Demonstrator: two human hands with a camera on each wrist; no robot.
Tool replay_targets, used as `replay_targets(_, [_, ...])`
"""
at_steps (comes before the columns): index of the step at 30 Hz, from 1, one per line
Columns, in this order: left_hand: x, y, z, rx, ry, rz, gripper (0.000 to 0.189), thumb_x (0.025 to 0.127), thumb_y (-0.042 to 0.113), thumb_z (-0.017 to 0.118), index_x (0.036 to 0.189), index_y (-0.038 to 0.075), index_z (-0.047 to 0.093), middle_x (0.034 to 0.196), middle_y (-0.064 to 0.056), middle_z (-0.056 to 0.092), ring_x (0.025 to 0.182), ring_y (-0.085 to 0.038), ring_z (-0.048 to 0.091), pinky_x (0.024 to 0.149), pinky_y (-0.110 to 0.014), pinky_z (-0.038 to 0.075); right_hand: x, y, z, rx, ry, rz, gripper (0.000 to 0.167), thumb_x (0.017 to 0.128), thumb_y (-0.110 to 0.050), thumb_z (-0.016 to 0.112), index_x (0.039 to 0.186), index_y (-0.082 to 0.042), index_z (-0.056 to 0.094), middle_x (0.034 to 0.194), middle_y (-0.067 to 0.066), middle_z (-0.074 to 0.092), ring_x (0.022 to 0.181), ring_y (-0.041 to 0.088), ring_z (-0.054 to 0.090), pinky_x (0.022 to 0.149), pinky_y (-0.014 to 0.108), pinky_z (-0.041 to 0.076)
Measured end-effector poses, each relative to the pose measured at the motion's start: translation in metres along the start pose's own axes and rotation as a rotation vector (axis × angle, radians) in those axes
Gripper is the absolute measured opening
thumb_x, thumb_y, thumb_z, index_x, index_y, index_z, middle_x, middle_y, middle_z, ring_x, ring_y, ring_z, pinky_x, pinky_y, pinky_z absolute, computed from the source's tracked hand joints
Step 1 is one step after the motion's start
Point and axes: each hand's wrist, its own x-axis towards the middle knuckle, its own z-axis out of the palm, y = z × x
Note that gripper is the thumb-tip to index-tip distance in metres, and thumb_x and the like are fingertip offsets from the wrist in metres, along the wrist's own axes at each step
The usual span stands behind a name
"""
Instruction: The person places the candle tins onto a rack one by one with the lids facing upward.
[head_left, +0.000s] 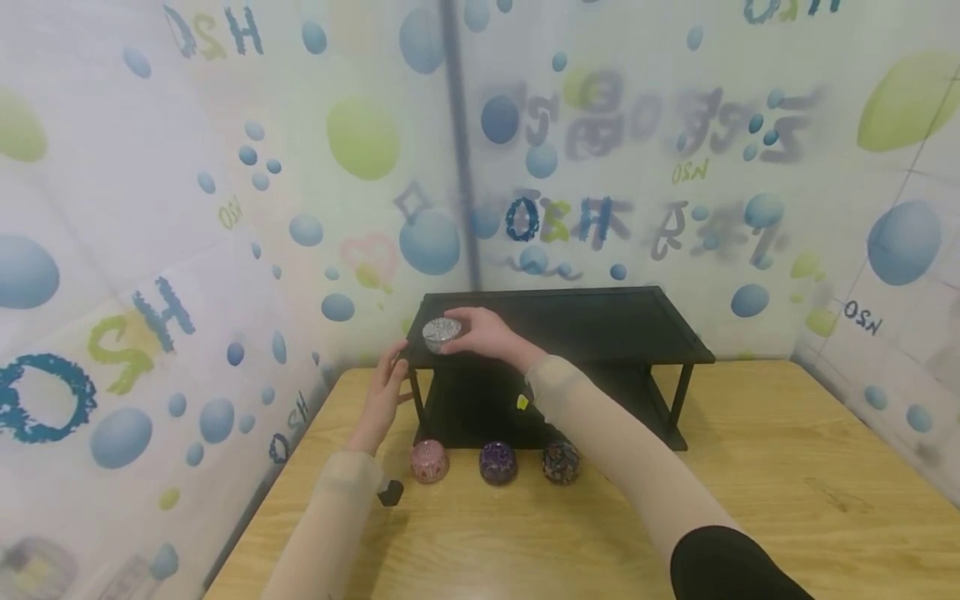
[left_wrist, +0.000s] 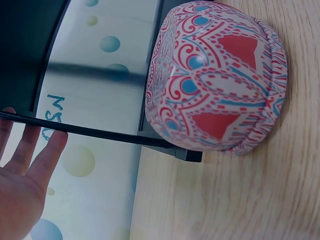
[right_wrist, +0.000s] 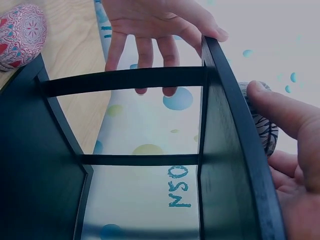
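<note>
My right hand (head_left: pixel 487 335) grips a small round tin (head_left: pixel 441 334) with a black-and-white pattern at the left end of the top board of a black two-tier rack (head_left: pixel 570 321). In the right wrist view, the thumb lies against this tin (right_wrist: pixel 265 125), partly hidden behind the board. My left hand (head_left: pixel 385 398) is at the rack's left side. Its fingers are extended by the post (left_wrist: pixel 100 131), and its thumb touches the top corner. A pink-red patterned tin (head_left: pixel 430 462), a purple tin (head_left: pixel 498 463) and a dark multicoloured tin (head_left: pixel 561 462) stand in front of the rack.
The rack stands on a wooden table (head_left: pixel 765 467) near a printed curtain wall (head_left: pixel 360 250). A small black object (head_left: pixel 391 492) lies left of the pink-red tin. A yellow tag (head_left: pixel 522 402) shows at the rack's lower tier, beside the right forearm.
</note>
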Motion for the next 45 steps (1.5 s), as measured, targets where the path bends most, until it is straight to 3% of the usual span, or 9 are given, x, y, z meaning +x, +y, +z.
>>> replay_targets(14, [-0.004,-0.006,0.011,0.013,-0.012,-0.013,0.048,0.106,0.025,0.036,0.151,0.009,0.027,0.157,-0.020,0.017,0.128,-0.047,0.037,0.096,-0.064,0.041,-0.006,0.009,0.002,0.000,-0.011,0.000,0.074,0.079,-0.028,0.080,0.143,-0.008,0.047,0.140,0.011,0.052,0.122,0.025,0.051,0.100,0.039,0.045])
replay_targets(21, [0.008,-0.039,0.010,-0.016,0.010,-0.028,0.047,0.105,0.035,0.039,0.150,0.020,0.032,0.157,-0.011,0.021,0.128,-0.043,0.039,0.094,-0.063,0.043,-0.012,0.013,-0.002,0.063,-0.024,0.018,0.078,0.079,-0.026,0.081,0.144,-0.008,0.044,0.137,0.012,0.054,0.120,0.026,0.053,0.094,0.036,0.049])
replay_targets(24, [0.010,-0.043,0.012,-0.016,0.031,-0.005,0.048,0.105,0.038,0.040,0.148,0.021,0.033,0.156,-0.011,0.024,0.126,-0.042,0.041,0.093,-0.063,0.044,-0.016,0.016,-0.006,0.102,-0.023,0.021,0.076,0.080,-0.024,0.080,0.144,-0.006,0.044,0.135,0.013,0.055,0.120,0.026,0.055,0.092,0.035,0.051])
replay_targets(31, [0.012,-0.043,0.010,-0.017,0.058,0.040,0.052,0.103,0.043,0.042,0.148,0.018,0.034,0.155,-0.014,0.025,0.123,-0.043,0.042,0.091,-0.064,0.044,-0.029,0.018,-0.022,0.153,0.002,0.011,0.070,0.082,-0.019,0.078,0.142,-0.004,0.046,0.129,0.013,0.059,0.115,0.027,0.058,0.091,0.037,0.052])
replay_targets(37, [0.011,-0.040,0.006,-0.005,0.066,0.025,0.049,0.105,0.037,0.040,0.150,0.018,0.033,0.155,-0.016,0.025,0.125,-0.043,0.041,0.092,-0.064,0.044,-0.046,0.016,-0.034,0.161,0.022,-0.012,0.068,0.083,-0.021,0.078,0.141,-0.005,0.047,0.129,0.011,0.059,0.116,0.026,0.058,0.093,0.038,0.051])
replay_targets(41, [0.007,-0.027,0.003,-0.002,0.058,0.011,0.049,0.106,0.031,0.039,0.151,0.015,0.030,0.155,-0.018,0.023,0.126,-0.044,0.040,0.095,-0.064,0.042,-0.059,0.015,-0.042,0.180,0.032,-0.032,0.066,0.084,-0.020,0.078,0.140,-0.004,0.048,0.130,0.012,0.058,0.117,0.026,0.057,0.095,0.039,0.050])
replay_targets(45, [0.010,-0.025,-0.001,-0.006,0.064,0.012,0.049,0.105,0.031,0.039,0.151,0.015,0.030,0.155,-0.018,0.023,0.125,-0.044,0.040,0.095,-0.064,0.042,-0.076,0.014,-0.052,0.206,0.054,-0.033,0.064,0.085,-0.019,0.077,0.140,-0.005,0.048,0.131,0.012,0.057,0.118,0.026,0.056,0.097,0.040,0.048])
